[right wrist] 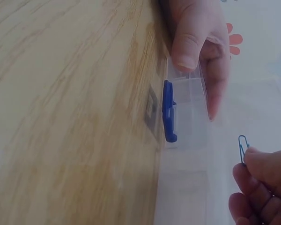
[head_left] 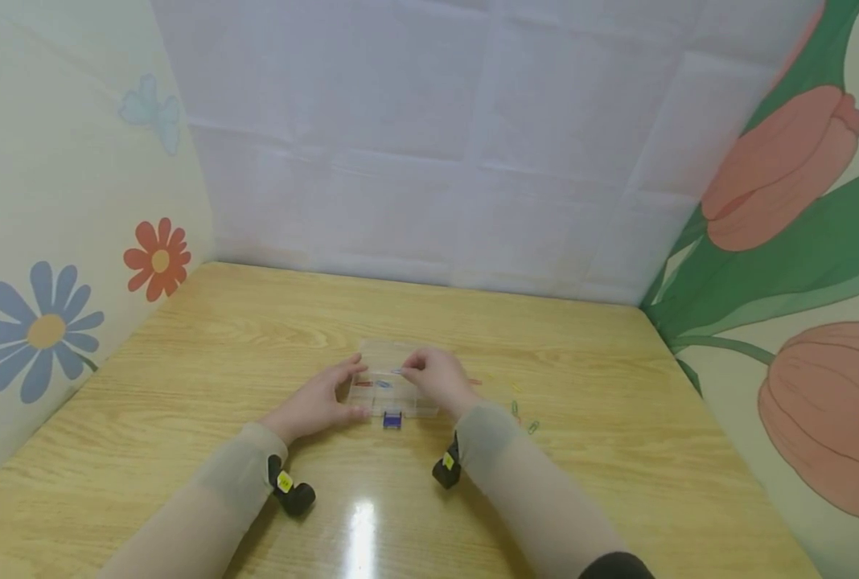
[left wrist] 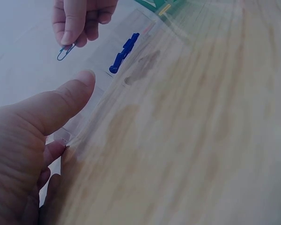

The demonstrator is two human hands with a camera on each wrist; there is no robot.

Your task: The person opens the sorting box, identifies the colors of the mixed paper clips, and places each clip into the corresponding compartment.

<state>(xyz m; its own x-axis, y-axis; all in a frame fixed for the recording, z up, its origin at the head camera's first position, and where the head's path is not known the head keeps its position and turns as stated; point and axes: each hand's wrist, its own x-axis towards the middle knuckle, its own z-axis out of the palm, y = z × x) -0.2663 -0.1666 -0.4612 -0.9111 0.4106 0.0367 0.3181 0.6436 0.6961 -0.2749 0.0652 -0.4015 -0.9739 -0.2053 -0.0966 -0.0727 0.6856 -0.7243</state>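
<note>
Pinching: blue paper clip (left wrist: 63,51), nipped between thumb and fingertips of right hand (head_left: 437,379), raised just above the clear compartment box (head_left: 393,384)
Left hand (head_left: 322,402): fingers curled round the box's left end, thumb on the near edge, steadying it on the wooden table (head_left: 618,482)
Box: middle of the table, lid open, blue latch (right wrist: 168,111) at the front edge; red and blue bits lying inside compartments, too small to identify
Loose clips (head_left: 524,418): green and yellow ones scattered on the table just right of the right wrist
Surroundings: flower-painted walls left and right, pale sheet behind
</note>
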